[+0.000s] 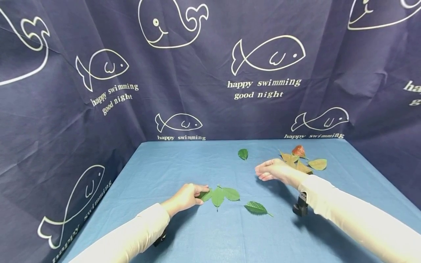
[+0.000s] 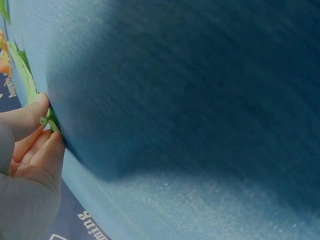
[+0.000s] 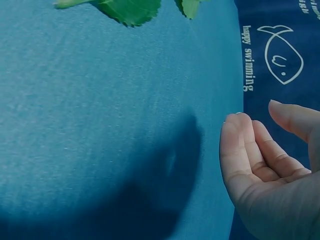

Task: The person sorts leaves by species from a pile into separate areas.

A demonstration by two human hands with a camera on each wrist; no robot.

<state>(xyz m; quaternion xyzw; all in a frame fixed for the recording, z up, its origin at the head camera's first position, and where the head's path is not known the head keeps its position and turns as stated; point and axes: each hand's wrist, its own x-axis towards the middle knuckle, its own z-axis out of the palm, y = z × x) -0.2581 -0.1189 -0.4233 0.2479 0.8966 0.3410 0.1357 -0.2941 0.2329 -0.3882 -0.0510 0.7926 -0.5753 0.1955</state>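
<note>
My left hand [image 1: 185, 197] is low over the blue cloth and pinches a green leaf [image 1: 206, 195] between thumb and fingers. In the left wrist view, a bit of green stem [image 2: 51, 123] shows between the fingertips. Close beside it lie a middle green leaf [image 1: 217, 197] and a right green leaf [image 1: 231, 194], their ends meeting. My right hand [image 1: 276, 171] hovers above the cloth with loosely bent fingers. Nothing lies between its thumb and fingers in the right wrist view. A small dark green leaf [image 1: 243, 154] rests beyond it, and a serrated green leaf [image 1: 256, 208] lies nearer me.
Behind my right wrist lie several yellow-brown leaves [image 1: 317, 164] and one reddish leaf [image 1: 298, 151]. Blue cloth [image 1: 177, 160] covers the table. A dark curtain [image 1: 210, 102] with white fish drawings hangs behind and at the sides.
</note>
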